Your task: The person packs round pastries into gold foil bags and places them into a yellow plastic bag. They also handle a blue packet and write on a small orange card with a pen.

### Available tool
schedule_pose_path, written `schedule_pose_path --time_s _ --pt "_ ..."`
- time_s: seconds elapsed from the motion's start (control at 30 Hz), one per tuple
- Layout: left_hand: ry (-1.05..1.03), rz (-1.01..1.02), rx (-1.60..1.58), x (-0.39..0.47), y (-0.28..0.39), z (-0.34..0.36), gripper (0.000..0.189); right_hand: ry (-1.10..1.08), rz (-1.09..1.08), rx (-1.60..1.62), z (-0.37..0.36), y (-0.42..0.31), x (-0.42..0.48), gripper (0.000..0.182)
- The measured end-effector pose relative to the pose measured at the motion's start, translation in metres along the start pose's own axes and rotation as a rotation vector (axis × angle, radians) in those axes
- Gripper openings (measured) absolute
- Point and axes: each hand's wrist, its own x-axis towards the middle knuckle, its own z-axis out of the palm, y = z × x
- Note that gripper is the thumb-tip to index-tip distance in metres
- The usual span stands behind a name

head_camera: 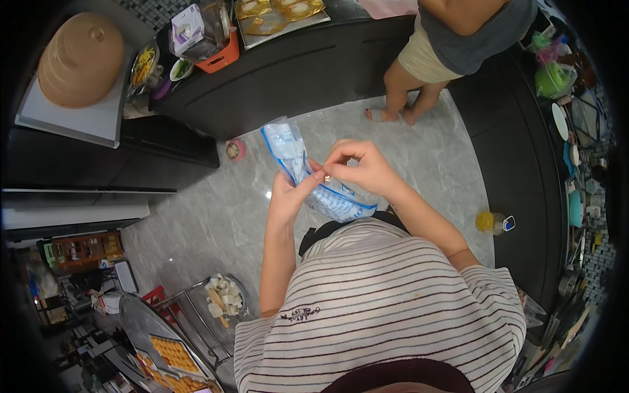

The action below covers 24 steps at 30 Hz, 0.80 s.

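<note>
A clear plastic bag (290, 147) with blue edges and blue and white print is gathered at its middle in front of my waist. My left hand (290, 196) grips the bag there, its thumb lying across the gathered plastic. The lower part of the bag hangs toward my shirt and looks bulky. With thumb and forefinger, my right hand (361, 167) pinches beside the left thumb tip. A small shiny item (327, 178) shows at those fingertips, too small to make out.
Another person (432, 59) stands at the black counter (304, 64). A pink bowl (236, 150) and a bottle of yellow liquid (491, 223) stand on the floor. At lower left, a round metal tray (140, 322) holds orange-brown food pieces. A food cover (81, 64) sits at upper left.
</note>
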Motion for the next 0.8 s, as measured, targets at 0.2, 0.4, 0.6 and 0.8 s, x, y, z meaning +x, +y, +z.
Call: schedule_pose_path --time_s 0.2,0.4,0.6,0.8 --pt "0.015 0.004 0.052 -0.003 0.000 0.005 0.011 0.028 0.024 0.098 0.006 0.004 0.001 0.006" --pt "0.010 0.001 0.035 0.001 -0.004 -0.001 0.010 0.015 0.302 0.885 -0.001 0.010 0.000 0.018" --pt "-0.090 -0.028 0.232 -0.001 0.005 -0.010 0.024 -0.562 0.443 0.696 -0.025 -0.008 -0.008 0.031" --pt "-0.101 0.168 0.289 0.008 0.017 -0.006 0.058 -0.060 0.179 0.135 -0.031 -0.033 0.019 0.035"
